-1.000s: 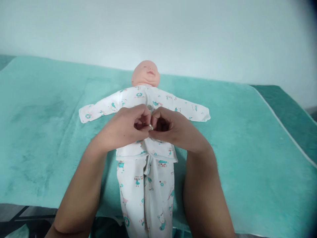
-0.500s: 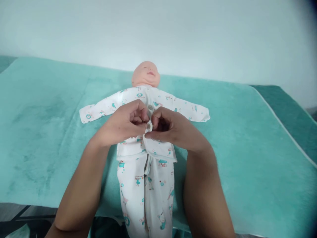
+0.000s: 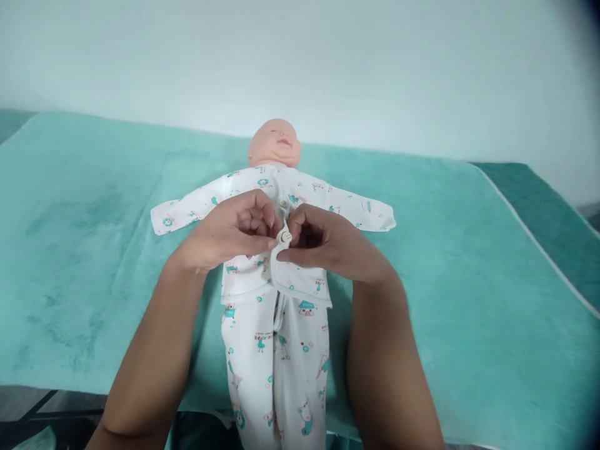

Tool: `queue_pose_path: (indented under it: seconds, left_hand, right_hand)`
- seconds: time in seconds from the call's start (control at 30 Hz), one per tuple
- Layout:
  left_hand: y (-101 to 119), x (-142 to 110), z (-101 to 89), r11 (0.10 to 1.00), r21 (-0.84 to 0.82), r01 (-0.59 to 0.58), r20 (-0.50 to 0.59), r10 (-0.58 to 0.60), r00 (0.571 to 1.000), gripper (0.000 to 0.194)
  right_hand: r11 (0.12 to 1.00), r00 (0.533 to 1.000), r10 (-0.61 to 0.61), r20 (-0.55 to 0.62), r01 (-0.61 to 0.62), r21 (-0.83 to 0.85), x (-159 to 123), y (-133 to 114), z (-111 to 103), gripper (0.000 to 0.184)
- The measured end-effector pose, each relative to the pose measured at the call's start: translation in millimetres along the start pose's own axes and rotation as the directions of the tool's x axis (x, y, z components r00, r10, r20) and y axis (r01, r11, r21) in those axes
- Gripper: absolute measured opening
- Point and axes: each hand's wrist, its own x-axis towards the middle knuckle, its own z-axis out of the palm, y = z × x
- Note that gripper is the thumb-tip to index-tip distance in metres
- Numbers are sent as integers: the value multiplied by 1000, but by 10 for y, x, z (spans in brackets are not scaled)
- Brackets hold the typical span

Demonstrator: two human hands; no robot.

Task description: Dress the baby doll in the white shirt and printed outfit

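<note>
A baby doll [image 3: 274, 142] lies on its back, dressed in a white printed jacket [image 3: 300, 282] and matching trousers [image 3: 300, 362]. Both sleeves stretch out sideways. At the jacket's front opening, my left hand [image 3: 234, 228] pinches the fabric edge between thumb and fingers. From the other side my right hand [image 3: 323, 240] grips the opposite edge. A pale button [image 3: 285, 237] shows between my fingertips, apparently through the cloth. Higher on the chest is another button [image 3: 282, 204]. My hands cover much of the jacket's middle.
A turquoise blanket [image 3: 450, 300] covers the table under the doll, with a darker green cover [image 3: 534, 194] showing at the right. A pale wall [image 3: 300, 56] rises behind. The doll's trouser legs hang over the near edge.
The button between my hands now shows its full pale face on the jacket front, where it was partly covered before. My left fingers have shifted slightly.
</note>
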Motion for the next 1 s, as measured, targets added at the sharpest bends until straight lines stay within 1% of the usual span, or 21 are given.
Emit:
queue_pose_path:
  seconds: [0.1,0.2,0.27,0.33,0.4,0.5,0.57,0.63,0.7,0.73,0.77,0.8,0.83,0.87,0.9,0.93,0.97,1.0]
  left_hand:
    - [58,-33,0,997,76,24,60,-28,998,20]
    - [102,-61,-18,988,155,25,109,-43,993,17]
    - [127,-79,-36,978,208,31,123,-58,991,16]
    - [153,-96,-56,959,281,49,101,-81,992,17]
    - [180,-111,-84,927,369,72,71,-106,992,21]
    - [207,-135,-141,897,432,89,88,-140,986,27]
    - [208,-153,-175,918,389,80,117,-135,984,29]
    - [198,-169,-187,950,309,50,116,-90,989,27]
    - [177,-169,-168,965,263,22,61,-39,997,23]
    - [160,-158,-150,962,271,13,7,-16,1000,23]
    - [138,-137,-129,952,305,5,-66,16,998,23]
    - [109,-106,-109,931,364,1,-153,59,986,23]
    - [73,-68,-92,894,448,1,-243,120,962,23]
    - [28,-25,-80,838,546,11,-324,199,925,22]
    - [-25,20,-75,767,641,31,-379,282,882,20]
    - [-86,62,-77,688,723,58,-403,352,845,19]
    - [-152,95,-85,613,785,86,-407,407,818,19]
    - [-224,116,-100,549,829,109,-401,445,801,20]
  right_hand:
    - [997,1000,-5,24,3,78,-1,32,-24,38]
    - [995,999,-20,32,17,97,-6,66,-51,37]
    - [991,999,-49,18,46,128,-6,98,-71,36]
    - [979,994,-100,-36,105,173,2,135,-87,37]
    - [965,978,-149,-146,176,194,22,163,-93,40]
    - [953,917,-185,-353,255,165,67,191,-86,45]
    - [951,868,-192,-457,279,131,104,213,-78,43]
    - [949,816,-201,-542,300,100,141,248,-72,38]
    - [943,748,-227,-624,328,50,176,290,-68,30]
    - [940,712,-252,-655,340,9,192,308,-66,27]
    - [937,683,-282,-674,346,-41,207,324,-64,24]
    - [935,668,-312,-676,344,-92,220,336,-60,23]
    - [933,671,-337,-660,334,-137,232,344,-55,25]
    - [934,694,-349,-630,316,-169,244,349,-46,30]
    - [938,732,-345,-588,290,-190,256,354,-36,38]
    - [943,773,-332,-541,261,-206,268,360,-22,46]
    - [947,811,-315,-493,234,-221,278,370,-8,52]
    - [948,841,-300,-451,210,-240,287,388,6,56]
